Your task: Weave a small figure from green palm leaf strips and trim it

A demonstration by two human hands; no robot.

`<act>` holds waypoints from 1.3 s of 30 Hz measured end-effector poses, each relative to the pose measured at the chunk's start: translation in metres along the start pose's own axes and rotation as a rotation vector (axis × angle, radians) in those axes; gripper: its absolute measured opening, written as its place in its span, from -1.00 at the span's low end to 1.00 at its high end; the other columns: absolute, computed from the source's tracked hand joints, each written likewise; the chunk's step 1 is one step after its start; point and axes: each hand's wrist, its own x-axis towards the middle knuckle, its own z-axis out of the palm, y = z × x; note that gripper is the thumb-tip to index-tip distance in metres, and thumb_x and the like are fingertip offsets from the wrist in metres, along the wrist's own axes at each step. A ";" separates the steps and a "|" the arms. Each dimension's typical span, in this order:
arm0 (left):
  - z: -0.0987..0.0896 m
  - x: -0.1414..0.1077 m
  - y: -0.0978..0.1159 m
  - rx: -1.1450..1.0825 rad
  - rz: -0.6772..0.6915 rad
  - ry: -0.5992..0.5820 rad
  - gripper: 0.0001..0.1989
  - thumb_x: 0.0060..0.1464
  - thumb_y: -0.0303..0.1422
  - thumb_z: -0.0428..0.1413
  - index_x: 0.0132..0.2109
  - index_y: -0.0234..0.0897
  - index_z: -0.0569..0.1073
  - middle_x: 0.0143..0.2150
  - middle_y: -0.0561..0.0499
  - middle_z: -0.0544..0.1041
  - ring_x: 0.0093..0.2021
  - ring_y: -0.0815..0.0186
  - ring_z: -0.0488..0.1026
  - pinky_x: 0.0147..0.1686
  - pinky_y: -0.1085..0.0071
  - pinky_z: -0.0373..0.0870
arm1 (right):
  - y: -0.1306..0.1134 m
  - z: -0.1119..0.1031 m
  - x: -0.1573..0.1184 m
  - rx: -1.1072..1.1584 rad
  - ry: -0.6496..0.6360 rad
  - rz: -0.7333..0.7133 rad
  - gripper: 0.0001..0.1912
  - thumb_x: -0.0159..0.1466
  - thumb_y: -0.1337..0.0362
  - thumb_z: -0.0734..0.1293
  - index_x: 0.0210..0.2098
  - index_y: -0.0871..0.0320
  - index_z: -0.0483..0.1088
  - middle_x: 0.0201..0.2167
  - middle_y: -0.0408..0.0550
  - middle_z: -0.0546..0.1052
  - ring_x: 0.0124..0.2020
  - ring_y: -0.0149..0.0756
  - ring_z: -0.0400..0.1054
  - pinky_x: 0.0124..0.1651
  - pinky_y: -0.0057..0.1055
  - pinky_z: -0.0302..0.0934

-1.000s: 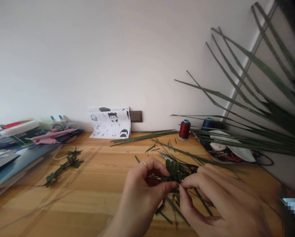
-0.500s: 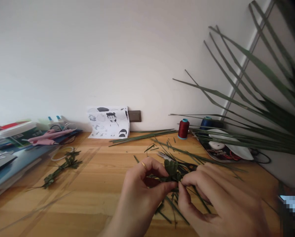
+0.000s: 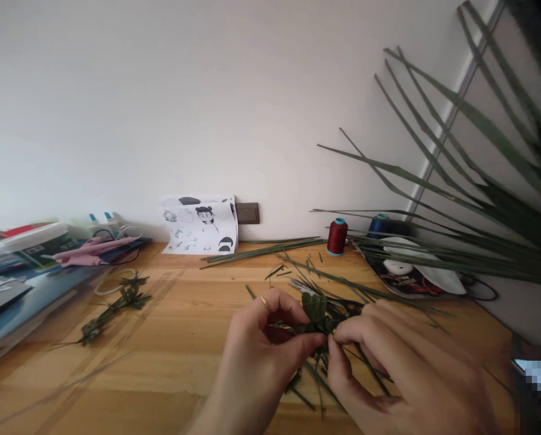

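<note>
Between thumb and fingers, my left hand (image 3: pixel 265 344) pinches a small green woven-leaf piece (image 3: pixel 314 308) with a ridged, rounded top. A gold ring is on one finger. My right hand (image 3: pixel 388 356) meets it from the right, its thumb and forefinger pinched at the piece's right edge; the fingertips hide exactly what they grip there. Loose leaf strips (image 3: pixel 318 386) lie on the table beneath both hands. Just behind the hands, a pair of scissors (image 3: pixel 343 307) with dark handles is partly covered.
Another woven-leaf figure (image 3: pixel 116 308) lies to the left by a clear ring. Behind are printed sheets (image 3: pixel 200 226), leaf strips (image 3: pixel 261 249), a dark red thread spool (image 3: pixel 337 237) and a tray (image 3: pixel 415 290) of small items. Long palm leaves (image 3: pixel 474 193) reach in from the right. A pink glue gun (image 3: pixel 87 252) lies left.
Almost nothing differs. Both hands keep their pinch on the woven-leaf piece, with only a very slight shift of the view.
</note>
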 end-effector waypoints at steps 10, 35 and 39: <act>0.000 0.002 -0.002 0.007 0.002 -0.006 -0.81 -0.30 -0.51 0.20 -0.51 -0.31 0.30 -0.56 0.16 0.31 -0.54 0.47 0.28 -0.54 0.53 0.27 | -0.003 -0.001 0.000 0.029 0.002 0.001 -0.84 0.03 0.32 0.25 -0.66 0.12 0.25 -0.70 -0.21 0.29 -0.61 -0.41 0.21 -0.52 -0.41 0.01; 0.001 -0.003 -0.001 0.093 0.058 0.008 -0.87 -0.26 -0.51 0.17 -0.52 -0.32 0.33 -0.56 0.13 0.32 -0.55 0.46 0.28 -0.57 0.54 0.22 | 0.002 0.003 -0.002 0.042 -0.045 -0.043 -0.84 0.07 0.36 0.25 -0.64 0.13 0.29 -0.67 -0.19 0.31 -0.57 -0.39 0.22 -0.50 -0.40 0.05; -0.001 0.000 -0.003 0.008 0.038 -0.018 -0.85 -0.24 -0.51 0.17 -0.50 -0.31 0.31 -0.55 0.15 0.32 -0.54 0.48 0.28 -0.56 0.55 0.23 | 0.004 0.000 0.004 0.111 -0.116 -0.070 -0.86 0.14 0.34 0.21 -0.53 0.12 0.35 -0.61 -0.20 0.38 -0.53 -0.39 0.26 -0.46 -0.41 0.11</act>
